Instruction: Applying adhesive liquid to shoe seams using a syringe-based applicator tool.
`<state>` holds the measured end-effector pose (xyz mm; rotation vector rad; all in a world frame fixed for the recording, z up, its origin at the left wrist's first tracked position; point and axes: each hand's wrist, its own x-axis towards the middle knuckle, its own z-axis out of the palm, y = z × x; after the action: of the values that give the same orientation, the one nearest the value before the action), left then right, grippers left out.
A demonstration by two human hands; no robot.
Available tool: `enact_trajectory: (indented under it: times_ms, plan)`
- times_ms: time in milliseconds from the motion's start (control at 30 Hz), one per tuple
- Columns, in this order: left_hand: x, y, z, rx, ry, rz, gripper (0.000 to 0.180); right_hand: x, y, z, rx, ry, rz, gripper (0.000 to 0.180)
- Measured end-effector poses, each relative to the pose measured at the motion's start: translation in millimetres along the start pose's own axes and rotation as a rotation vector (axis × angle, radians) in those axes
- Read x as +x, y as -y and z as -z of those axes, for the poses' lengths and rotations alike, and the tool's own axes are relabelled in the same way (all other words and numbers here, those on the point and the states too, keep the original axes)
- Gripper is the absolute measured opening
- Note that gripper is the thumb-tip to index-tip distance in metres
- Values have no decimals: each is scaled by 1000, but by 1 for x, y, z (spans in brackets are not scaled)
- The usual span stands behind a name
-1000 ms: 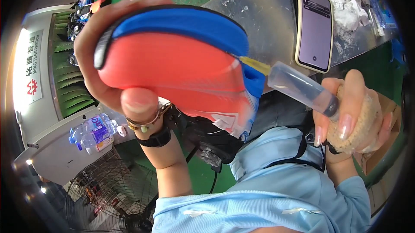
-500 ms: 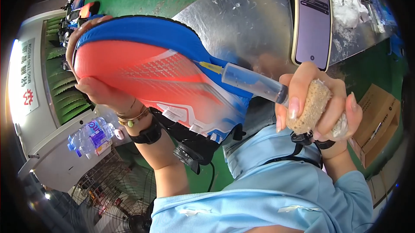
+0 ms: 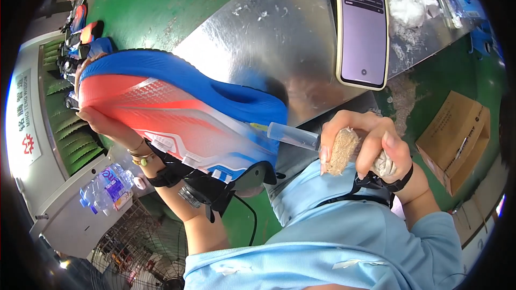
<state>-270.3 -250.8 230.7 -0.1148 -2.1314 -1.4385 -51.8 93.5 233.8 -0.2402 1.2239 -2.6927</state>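
Note:
An orange-red, white and blue sports shoe (image 3: pixel 180 107) is tilted on its side in front of me, its blue sole facing up and away. My left hand (image 3: pixel 105 126) is closed round its toe end, with some fingers hidden behind the sole. In my right hand (image 3: pixel 371 142) is a clear syringe (image 3: pixel 293 137) with a yellow-green tip, which points at the seam between upper and sole near the heel. That same hand also grips a rough tan block (image 3: pixel 342 152) and a whitish wad (image 3: pixel 384 165) against the palm.
A phone (image 3: pixel 363 34) lies on the metal table (image 3: pixel 301 16), near crumpled white tissue (image 3: pixel 406 5). An open cardboard box (image 3: pixel 454 139) is at the right. Plastic bottles (image 3: pixel 110 190) and a fan (image 3: pixel 142 252) are at the lower left; more shoes (image 3: pixel 86 32) line the upper left.
The shoe and my left hand have shifted left and down in view. The syringe tip now sits lower along the seam, nearer the heel, with my right hand still gripping it.

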Motion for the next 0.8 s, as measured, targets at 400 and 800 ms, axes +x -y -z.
enact_trajectory:
  times_ms: [400,800]
  plan:
    - [0,-7,-8,59,-23,70,52,-12,-4,10,-64,-64,46,57]
    - [-35,-1,9,-397,127,648,36,14,-29,-9,-325,-156,275,44]
